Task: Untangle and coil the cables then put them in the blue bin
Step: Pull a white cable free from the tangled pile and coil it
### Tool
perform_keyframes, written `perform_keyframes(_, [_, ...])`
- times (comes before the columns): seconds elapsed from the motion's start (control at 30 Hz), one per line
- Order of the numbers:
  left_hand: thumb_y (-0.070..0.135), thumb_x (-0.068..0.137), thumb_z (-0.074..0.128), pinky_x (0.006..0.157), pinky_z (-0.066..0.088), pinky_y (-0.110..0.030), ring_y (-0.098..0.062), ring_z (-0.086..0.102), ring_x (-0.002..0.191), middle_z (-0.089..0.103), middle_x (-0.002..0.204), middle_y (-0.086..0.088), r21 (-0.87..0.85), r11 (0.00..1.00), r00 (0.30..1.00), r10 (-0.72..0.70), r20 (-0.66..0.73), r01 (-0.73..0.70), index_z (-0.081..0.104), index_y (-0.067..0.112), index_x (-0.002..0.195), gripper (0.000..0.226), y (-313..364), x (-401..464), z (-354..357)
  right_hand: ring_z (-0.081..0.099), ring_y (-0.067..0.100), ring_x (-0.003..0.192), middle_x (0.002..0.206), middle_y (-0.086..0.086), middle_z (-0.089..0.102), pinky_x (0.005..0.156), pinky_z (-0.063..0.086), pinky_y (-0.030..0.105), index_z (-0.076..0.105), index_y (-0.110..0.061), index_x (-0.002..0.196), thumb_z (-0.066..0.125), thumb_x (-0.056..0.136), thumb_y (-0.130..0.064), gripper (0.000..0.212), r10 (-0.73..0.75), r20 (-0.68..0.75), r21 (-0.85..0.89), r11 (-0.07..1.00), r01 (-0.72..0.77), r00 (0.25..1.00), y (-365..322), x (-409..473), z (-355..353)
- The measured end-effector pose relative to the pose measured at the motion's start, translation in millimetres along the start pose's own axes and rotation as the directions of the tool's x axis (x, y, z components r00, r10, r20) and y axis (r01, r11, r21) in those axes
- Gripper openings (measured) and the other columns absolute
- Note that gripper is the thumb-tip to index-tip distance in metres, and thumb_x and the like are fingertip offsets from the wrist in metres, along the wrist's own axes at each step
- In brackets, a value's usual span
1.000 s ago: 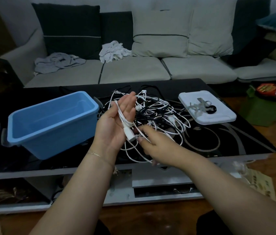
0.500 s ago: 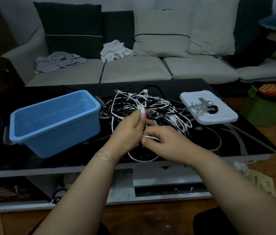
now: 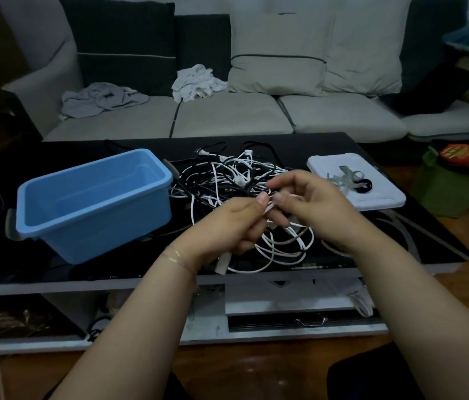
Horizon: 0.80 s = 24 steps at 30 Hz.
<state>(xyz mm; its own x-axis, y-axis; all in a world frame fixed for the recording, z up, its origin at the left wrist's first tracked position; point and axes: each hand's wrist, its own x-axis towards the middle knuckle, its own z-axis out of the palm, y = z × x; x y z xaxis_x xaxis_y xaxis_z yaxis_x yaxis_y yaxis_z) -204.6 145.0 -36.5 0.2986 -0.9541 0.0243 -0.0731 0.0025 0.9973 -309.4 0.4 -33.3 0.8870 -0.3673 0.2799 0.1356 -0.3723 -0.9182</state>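
- Head view: no legible writing.
- Left hand [image 3: 234, 223] grips a white cable [image 3: 278, 249]; its plug end points down toward the viewer.
- Right hand [image 3: 311, 207] pinches the same cable.
- Tangled cables [image 3: 227, 180] on black table [image 3: 400, 241], right of blue bin [image 3: 92, 203]; nothing visible inside the bin.

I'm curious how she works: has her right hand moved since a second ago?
Yes. The right hand has risen and shifted right, toward the white lid, and now pinches a white cable beside the left hand.
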Motion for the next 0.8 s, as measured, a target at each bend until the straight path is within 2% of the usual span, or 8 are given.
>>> perform_keyframes(0.1, [0.038, 0.100, 0.032, 0.036, 0.018, -0.012, -0.003, 0.019, 0.038, 0.025, 0.049, 0.009, -0.149, 0.989, 0.997, 0.036, 0.061, -0.026, 0.064, 0.001, 0.104, 0.049, 0, -2, 1, 0.045, -0.003, 0.045, 0.057, -0.012, 0.056, 0.044, 0.036, 0.012, 0.063, -0.019, 0.094, 0.064, 0.084, -0.022, 0.011, 0.064, -0.053, 0.165, 0.985, -0.054, 0.997, 4, 2, -11])
perform_keyframes(0.2, [0.036, 0.096, 0.035, 0.036, 0.020, -0.015, -0.003, 0.025, 0.034, 0.026, 0.047, 0.008, -0.347, 0.935, 0.994, 0.094, 0.050, -0.071, 0.063, 0.003, 0.103, 0.043, -2, 0, 8, 0.035, 0.002, 0.041, 0.056, 0.002, 0.049, 0.040, 0.029, 0.017, 0.065, -0.010, 0.082, 0.062, 0.079, -0.043, 0.034, 0.135, -0.134, 0.085, 0.989, -0.124, 0.982, 15, 6, -3])
perform_keyframes(0.27, [0.035, 0.095, 0.035, 0.035, 0.023, -0.015, -0.002, 0.031, 0.032, 0.029, 0.044, 0.010, -0.532, 0.842, 0.995, 0.103, 0.000, -0.087, 0.062, 0.006, 0.101, 0.040, -2, 4, 9, 0.036, 0.002, 0.041, 0.056, 0.003, 0.047, 0.041, 0.031, 0.017, 0.064, -0.004, 0.083, 0.054, 0.093, -0.034, 0.033, 0.121, -0.146, 0.022, 0.993, -0.119, 0.982, 21, 7, 12])
perform_keyframes(0.4, [0.034, 0.103, 0.029, 0.032, 0.029, -0.011, 0.000, 0.034, 0.030, 0.032, 0.040, 0.008, -0.843, 0.519, 0.989, 0.034, -0.143, -0.140, 0.061, 0.005, 0.099, 0.043, 0, 10, 2, 0.058, 0.021, 0.071, 0.078, 0.003, 0.063, 0.067, 0.048, 0.038, 0.060, -0.022, 0.101, 0.041, 0.101, -0.026, 0.019, 0.040, -0.100, -0.362, 0.929, -0.073, 0.994, 25, 3, 41])
perform_keyframes(0.47, [0.034, 0.104, 0.027, 0.031, 0.026, -0.010, -0.002, 0.034, 0.029, 0.042, 0.046, 0.008, -0.869, 0.454, 0.975, -0.003, -0.221, -0.196, 0.060, 0.003, 0.102, 0.045, -1, 12, -2, 0.060, 0.034, 0.086, 0.094, 0.012, 0.067, 0.069, 0.046, 0.039, 0.053, -0.021, 0.114, 0.038, 0.099, -0.028, 0.022, 0.051, -0.015, -0.544, 0.838, -0.051, 0.999, 23, -1, 52])
perform_keyframes(0.57, [0.027, 0.104, 0.032, 0.035, 0.031, -0.010, -0.002, 0.036, 0.034, 0.072, 0.089, 0.000, -0.798, 0.548, 0.950, -0.020, -0.312, -0.250, 0.068, 0.004, 0.094, 0.044, -2, 11, -7, 0.059, 0.031, 0.081, 0.081, 0.004, 0.063, 0.057, 0.033, 0.034, 0.053, -0.021, 0.093, 0.043, 0.096, -0.033, 0.016, 0.043, 0.039, -0.675, 0.738, -0.005, 0.998, 18, -4, 59])
perform_keyframes(0.63, [0.018, 0.102, 0.036, 0.040, 0.037, -0.012, -0.002, 0.043, 0.041, 0.073, 0.109, -0.004, -0.694, 0.663, 0.924, -0.011, -0.383, -0.280, 0.061, -0.001, 0.112, 0.033, -2, 10, -10, 0.057, 0.025, 0.072, 0.069, -0.003, 0.059, 0.053, 0.035, 0.033, 0.052, -0.020, 0.078, 0.047, 0.092, -0.039, 0.024, 0.037, 0.036, -0.671, 0.742, -0.003, 0.999, 11, -6, 57])
perform_keyframes(0.8, [0.013, 0.102, 0.040, 0.059, 0.054, -0.020, -0.014, 0.072, 0.077, 0.074, 0.107, -0.003, -0.511, 0.785, 0.858, 0.049, -0.512, -0.350, 0.037, -0.005, 0.138, 0.040, -2, 6, -19, 0.051, 0.018, 0.062, 0.059, -0.004, 0.052, 0.059, 0.042, 0.037, 0.044, -0.029, 0.065, 0.052, 0.092, -0.036, 0.029, 0.014, 0.179, -0.599, 0.795, 0.097, 0.984, 6, -11, 54])
